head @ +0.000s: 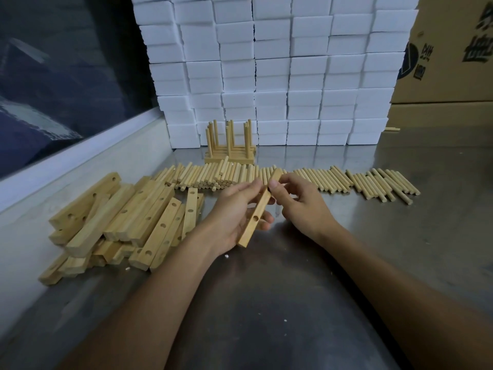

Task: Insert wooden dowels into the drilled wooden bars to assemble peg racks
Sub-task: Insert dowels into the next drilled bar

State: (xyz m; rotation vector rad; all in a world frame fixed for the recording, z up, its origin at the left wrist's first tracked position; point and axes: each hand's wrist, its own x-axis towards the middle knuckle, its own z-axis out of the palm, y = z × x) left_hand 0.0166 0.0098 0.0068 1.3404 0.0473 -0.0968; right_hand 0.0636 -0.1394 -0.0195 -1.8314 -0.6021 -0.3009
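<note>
Steel table (293, 303): both hands, left (234, 220) and right (301, 204), pinch one bar (260, 209); tilted, it could slip before doweling.

The left hand (237, 214) and right hand (298, 201) cover the held bar's (257, 214) middle, hiding any holes under the grip.

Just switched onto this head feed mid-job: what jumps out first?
Front and centre, both hands hold one drilled wooden bar above the steel table: the left hand cradles it, the right hand pinches its upper end. A long row of loose dowels lies just behind, with a heap of drilled bars at left. Finished peg racks stand against a wall of white foam blocks.
</note>
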